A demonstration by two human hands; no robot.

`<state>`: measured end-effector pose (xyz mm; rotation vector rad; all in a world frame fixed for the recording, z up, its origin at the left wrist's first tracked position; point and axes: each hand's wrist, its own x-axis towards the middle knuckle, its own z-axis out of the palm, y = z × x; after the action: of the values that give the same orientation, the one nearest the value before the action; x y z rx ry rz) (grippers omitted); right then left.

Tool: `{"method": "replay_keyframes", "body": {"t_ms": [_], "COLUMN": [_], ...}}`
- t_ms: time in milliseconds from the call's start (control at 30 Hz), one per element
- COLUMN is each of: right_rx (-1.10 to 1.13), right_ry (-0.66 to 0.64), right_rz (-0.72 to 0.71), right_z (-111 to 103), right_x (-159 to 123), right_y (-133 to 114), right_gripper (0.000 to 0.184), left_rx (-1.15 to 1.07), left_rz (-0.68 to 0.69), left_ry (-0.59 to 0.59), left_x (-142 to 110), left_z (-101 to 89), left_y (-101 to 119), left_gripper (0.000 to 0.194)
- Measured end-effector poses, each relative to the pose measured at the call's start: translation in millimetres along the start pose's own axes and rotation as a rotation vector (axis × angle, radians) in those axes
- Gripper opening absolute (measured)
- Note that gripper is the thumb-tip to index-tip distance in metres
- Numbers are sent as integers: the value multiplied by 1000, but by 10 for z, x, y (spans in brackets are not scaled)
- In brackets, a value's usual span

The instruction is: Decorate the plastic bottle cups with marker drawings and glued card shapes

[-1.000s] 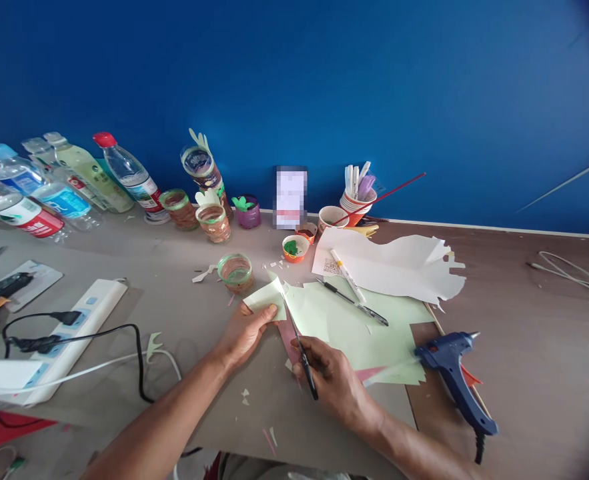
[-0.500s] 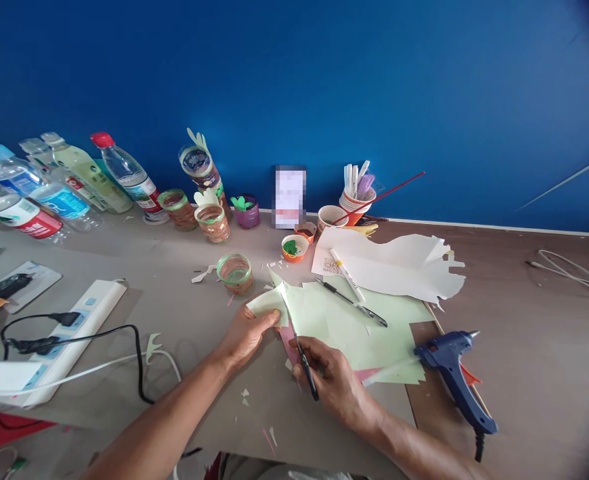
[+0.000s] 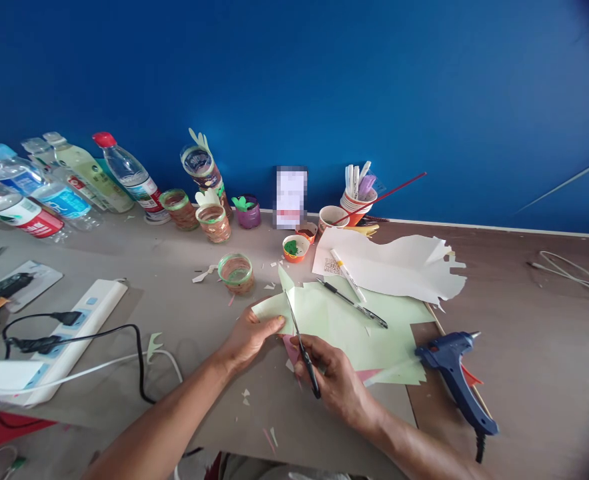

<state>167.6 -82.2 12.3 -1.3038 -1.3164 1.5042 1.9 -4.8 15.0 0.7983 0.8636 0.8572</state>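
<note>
My left hand [image 3: 253, 335] pinches a piece of pale green paper [image 3: 273, 307] between thumb and fingers. My right hand [image 3: 330, 373] is closed round the black handles of a pair of scissors [image 3: 308, 363]. The scissor blades lie against the green paper, with a pointed flap of it standing up beyond their tips. Under and to the right of the scissors spreads a larger pale green sheet [image 3: 389, 350], with a bit of pink paper [image 3: 291, 350] showing near my right fingers. A black pen [image 3: 351, 303] and a white marker [image 3: 348, 275] lie just beyond.
A blue glue gun [image 3: 454, 373] lies at the right. White torn paper [image 3: 394, 263], a small paint cup [image 3: 295, 248] and a brown-green cup [image 3: 237, 273] are beyond my hands. At the left are a power strip [image 3: 81, 327] with cables and several plastic bottles [image 3: 129, 173].
The paper in my left hand has shifted slightly right, and its cut flap now points up more steeply. The scissors stay in my right hand, almost in place.
</note>
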Motion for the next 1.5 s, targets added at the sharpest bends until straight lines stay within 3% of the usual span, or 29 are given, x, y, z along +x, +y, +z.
{"method": "replay_keyframes", "body": {"t_ms": [367, 1000, 1333, 1500], "right_rx": [7, -92, 89, 162], "right_ry": [23, 103, 89, 246], "right_rz": [5, -9, -1, -113], "right_z": [26, 26, -40, -167], "right_x": [-3, 19, -26, 23], "right_y": [29, 54, -54, -31], "right_gripper": [17, 19, 39, 48], "left_rx": [6, 23, -6, 6], "left_rz": [-19, -12, 45, 37], "left_ry": [-66, -65, 4, -45], "left_x": [-35, -33, 7, -11], "left_z": [29, 30, -26, -8], "left_y": [16, 19, -7, 36], "left_gripper": [33, 39, 36, 29]}}
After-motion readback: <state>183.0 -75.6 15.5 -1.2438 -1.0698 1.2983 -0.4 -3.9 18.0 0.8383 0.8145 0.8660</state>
